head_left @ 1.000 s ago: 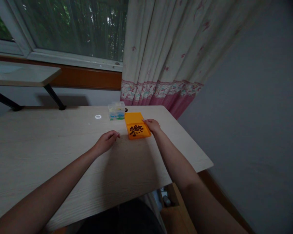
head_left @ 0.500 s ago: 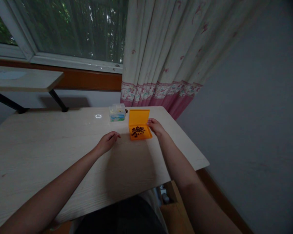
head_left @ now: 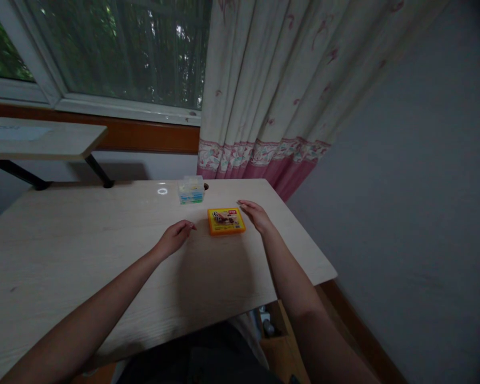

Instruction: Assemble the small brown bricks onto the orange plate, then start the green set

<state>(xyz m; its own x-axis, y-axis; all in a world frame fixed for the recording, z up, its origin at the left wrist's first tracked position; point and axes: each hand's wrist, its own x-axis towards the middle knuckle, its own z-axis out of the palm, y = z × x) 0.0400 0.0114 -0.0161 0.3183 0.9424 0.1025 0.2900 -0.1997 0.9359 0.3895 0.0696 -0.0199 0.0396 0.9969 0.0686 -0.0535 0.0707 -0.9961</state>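
An orange plastic box with a yellow printed label on its lid lies closed on the table; its contents are hidden. My right hand is at the box's right side, fingers stretched out and holding nothing. Left of the box, my left hand hovers low or rests by the tabletop, its fingers loosely bent, a little apart, with nothing visible in them. A gap separates it from the box.
Behind the orange box stands a small clear plastic case with blue and green contents. A raised shelf on black legs is at the back left. An open drawer sits below the table's front edge.
The orange box's lid has swung down toward me and shut, covering the small dark pieces inside. My right hand has come off the lid. The left hand has barely moved.
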